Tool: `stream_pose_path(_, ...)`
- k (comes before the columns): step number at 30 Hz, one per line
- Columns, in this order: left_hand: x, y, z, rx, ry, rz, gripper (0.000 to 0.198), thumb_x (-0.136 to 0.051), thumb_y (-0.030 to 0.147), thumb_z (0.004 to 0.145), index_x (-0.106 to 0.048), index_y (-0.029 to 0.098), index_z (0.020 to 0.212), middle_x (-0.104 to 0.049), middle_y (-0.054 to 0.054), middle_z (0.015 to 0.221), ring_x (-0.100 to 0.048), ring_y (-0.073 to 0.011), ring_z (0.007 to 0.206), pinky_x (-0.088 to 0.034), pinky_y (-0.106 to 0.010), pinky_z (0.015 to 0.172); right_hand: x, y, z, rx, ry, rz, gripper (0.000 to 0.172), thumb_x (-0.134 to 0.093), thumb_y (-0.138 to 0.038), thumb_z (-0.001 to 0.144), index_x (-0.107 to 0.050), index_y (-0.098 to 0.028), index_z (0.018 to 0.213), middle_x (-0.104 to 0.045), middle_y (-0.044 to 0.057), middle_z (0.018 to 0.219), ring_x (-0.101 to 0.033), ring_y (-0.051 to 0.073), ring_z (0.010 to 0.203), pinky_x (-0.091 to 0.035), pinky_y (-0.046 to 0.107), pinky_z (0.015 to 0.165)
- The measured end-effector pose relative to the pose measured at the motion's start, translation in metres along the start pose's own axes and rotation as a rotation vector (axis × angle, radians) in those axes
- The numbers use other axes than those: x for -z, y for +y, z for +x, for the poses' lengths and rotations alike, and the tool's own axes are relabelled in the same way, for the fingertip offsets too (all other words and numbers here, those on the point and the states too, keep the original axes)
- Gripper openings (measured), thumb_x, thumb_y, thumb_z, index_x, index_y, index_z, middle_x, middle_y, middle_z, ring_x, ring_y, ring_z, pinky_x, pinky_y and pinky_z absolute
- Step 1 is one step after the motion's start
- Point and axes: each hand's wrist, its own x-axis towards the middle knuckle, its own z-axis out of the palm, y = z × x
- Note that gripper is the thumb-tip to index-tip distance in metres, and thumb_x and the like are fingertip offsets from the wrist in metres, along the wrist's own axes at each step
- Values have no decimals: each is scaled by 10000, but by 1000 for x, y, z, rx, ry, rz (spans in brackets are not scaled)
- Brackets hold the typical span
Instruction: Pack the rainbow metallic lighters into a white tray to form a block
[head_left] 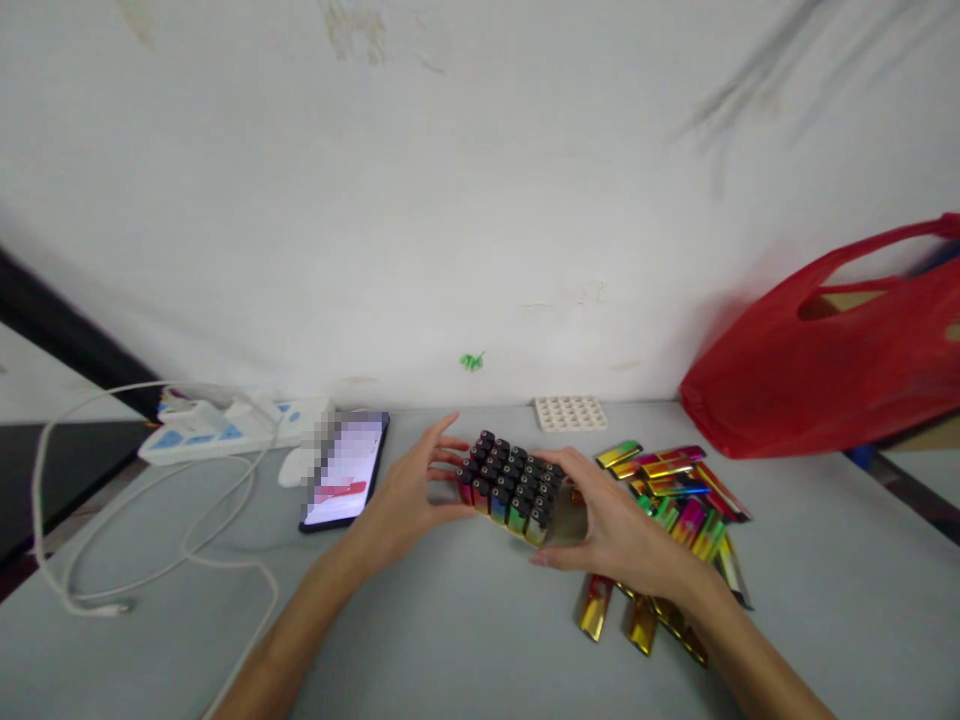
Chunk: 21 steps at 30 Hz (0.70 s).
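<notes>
A tight block of lighters (510, 485) with black tops and shiny pink, blue, green and gold bodies stands in front of me, slightly tilted. My left hand (416, 490) is at its left end, thumb at the front and fingers behind, the index finger stretched up. Around the right end curves my right hand (607, 515), its thumb low at the front and its fingers at the back corner. What supports the block underneath is hidden. Right of it, partly under my right forearm, lies a loose pile of shiny coloured lighters or lighter shells (690, 520).
Against the wall lies a white tray with a grid of holes (570, 413). A red bag (817, 370) stands at the back right. To the left are a phone (349, 475), a white power strip (225, 430) and a looping white cable (199, 555) on the grey table (435, 630).
</notes>
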Motion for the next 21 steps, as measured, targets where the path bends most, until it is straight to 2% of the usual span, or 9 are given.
stream_pose_path(4,-1,-1,-1,7,7,33,1086,-967,276,772,-385,302,1689,-727,-106,1351,-767,-315,1163,-607,-587,1118,2,-1,0,-8,-3,16,913,-993,-330,787,-519,-326,1566,-621,67,1544,-587,321,1426,-465,502,1214)
stream_pose_path(8,-3,1,-3,7,-7,29,1067,-957,277,774,-393,287,1681,-746,-103,1340,-773,-321,1189,-597,-582,1142,2,0,0,-22,14,47,875,-962,-293,806,-528,-325,1565,-635,63,1550,-614,308,1407,-485,494,1201)
stream_pose_path(13,-6,5,-4,54,-16,-57,1082,-950,252,771,-366,290,1681,-703,-129,1423,-746,-332,1273,-563,-587,1188,3,0,0,-41,44,55,816,-956,-244,799,-577,-307,1518,-669,84,1504,-639,327,1371,-502,523,1174)
stream_pose_path(17,-13,5,-4,56,-34,-139,1047,-905,260,831,-310,315,1692,-646,-140,1514,-752,-319,1271,-566,-594,1191,1,5,-1,-26,44,63,821,-959,-266,811,-567,-306,1531,-678,95,1464,-663,333,1316,-527,539,1140)
stream_pose_path(21,-22,1,-2,8,45,-67,972,-836,278,884,-299,281,1694,-644,-138,1491,-734,-302,1283,-575,-576,1179,-3,11,-1,-20,60,25,819,-940,-269,829,-550,-307,1549,-662,91,1435,-674,314,1240,-559,508,1078)
